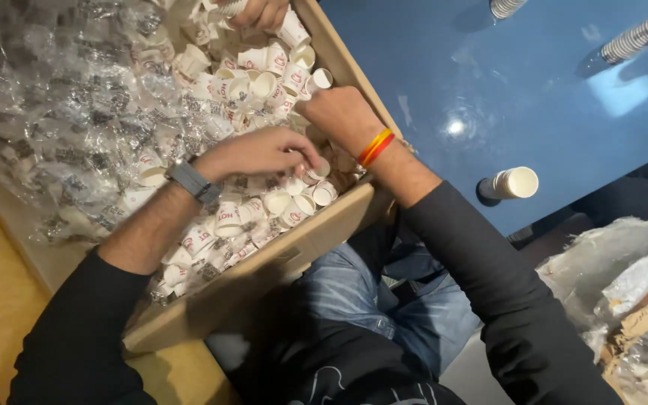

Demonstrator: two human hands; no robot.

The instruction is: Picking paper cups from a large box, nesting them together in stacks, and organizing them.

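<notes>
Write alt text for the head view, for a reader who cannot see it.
A person's left hand and right hand dig into a cardboard box full of small white paper cups and clear plastic wrap. Another person's hand reaches in at the top, and stacks of cups stand on a blue table.

Both your arms reach forward in black sleeves. Your left hand (264,152), fingers curled with knuckles up, nearly touches your right hand (339,114), whose fingers bend downward out of sight.
</notes>
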